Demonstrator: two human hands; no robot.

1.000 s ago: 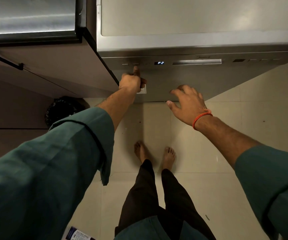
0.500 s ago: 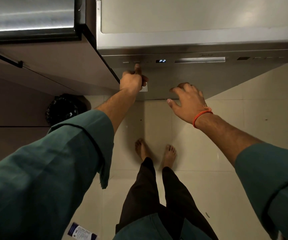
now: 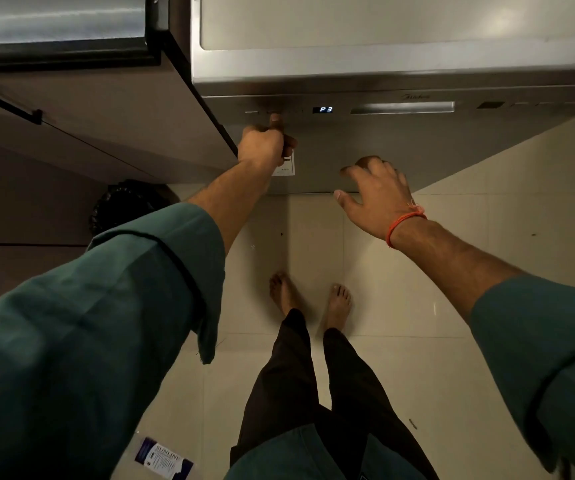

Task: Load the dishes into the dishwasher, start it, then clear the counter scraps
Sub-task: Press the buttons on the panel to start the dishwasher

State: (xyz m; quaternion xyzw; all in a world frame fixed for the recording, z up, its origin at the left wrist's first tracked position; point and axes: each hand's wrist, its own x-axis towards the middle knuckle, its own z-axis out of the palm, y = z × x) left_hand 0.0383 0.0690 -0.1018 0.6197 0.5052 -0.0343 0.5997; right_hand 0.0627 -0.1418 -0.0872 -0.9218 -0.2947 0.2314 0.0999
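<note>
The left hand (image 3: 267, 147) is curled into a loose fist, holding nothing, one finger stretched forward onto a button in the panel (image 3: 279, 111) of the shut dishwasher (image 3: 383, 150), whose display (image 3: 322, 109), just to that finger's right, reads P3. The button row runs sideways, so any start key probably lies farther right, nearer the right hand (image 3: 377, 195), which hovers spread and empty before the door. Pale floor tiles (image 3: 417, 271) lie below both hands; a dark cabinet (image 3: 106, 133) stands to the left.
</note>
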